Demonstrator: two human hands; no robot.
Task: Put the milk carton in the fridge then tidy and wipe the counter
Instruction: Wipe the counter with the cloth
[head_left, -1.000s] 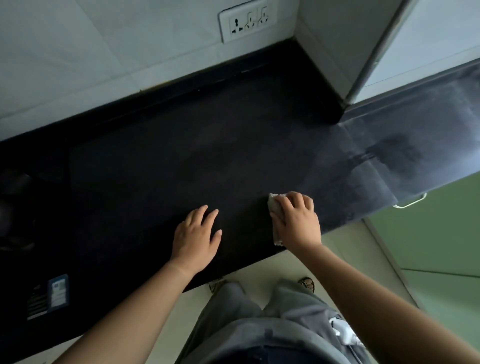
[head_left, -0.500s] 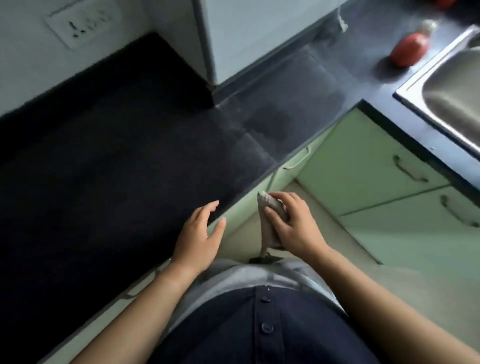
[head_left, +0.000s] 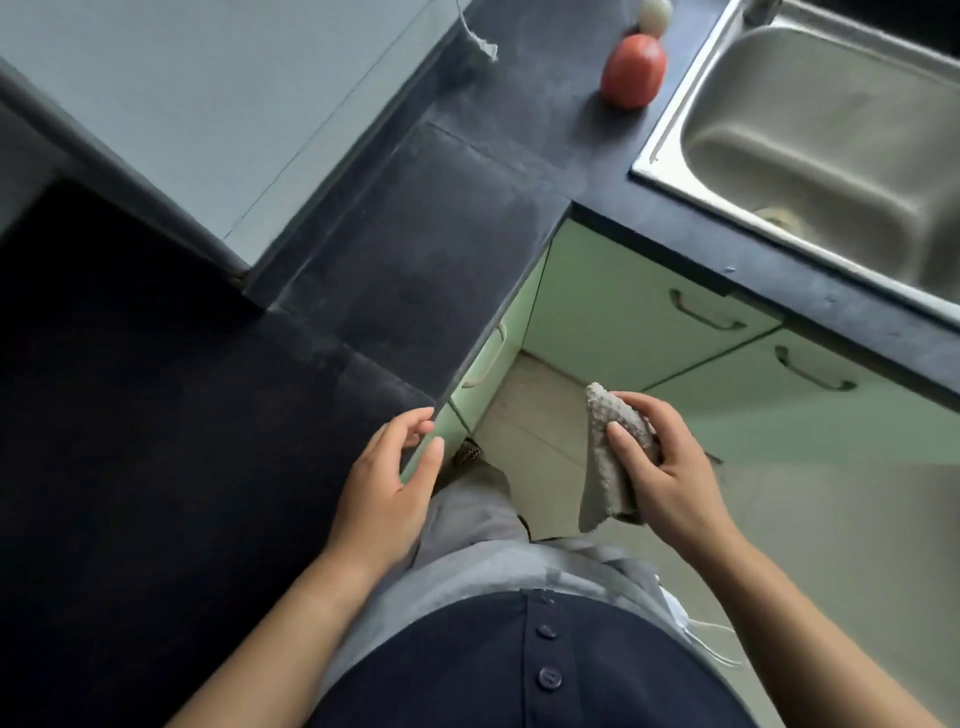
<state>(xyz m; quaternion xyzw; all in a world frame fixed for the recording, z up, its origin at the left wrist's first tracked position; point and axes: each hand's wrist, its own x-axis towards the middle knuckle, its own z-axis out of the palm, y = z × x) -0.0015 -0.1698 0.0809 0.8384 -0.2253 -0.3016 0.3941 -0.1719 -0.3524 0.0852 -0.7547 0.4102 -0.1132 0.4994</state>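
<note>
My right hand (head_left: 667, 475) is shut on a grey textured cloth (head_left: 605, 467), which hangs folded over the floor, off the counter. My left hand (head_left: 387, 491) is empty with fingers apart, hovering at the front edge of the dark counter (head_left: 171, 415). The counter runs from the left, past a lighter dusty section (head_left: 431, 249), round a corner to the sink side. No milk carton or fridge shows in this view.
A steel sink (head_left: 821, 156) is set in the counter at top right. Beside it stand a red rounded bottle (head_left: 632, 70) and a white ball-like thing (head_left: 654, 21). Pale green cabinet doors with handles (head_left: 644, 312) sit below. A white tiled wall block (head_left: 208, 104) juts at top left.
My right hand lifted the cloth off the counter and carried it right, over the floor. My left hand came off the counter top to its edge. The view swung right toward the sink.
</note>
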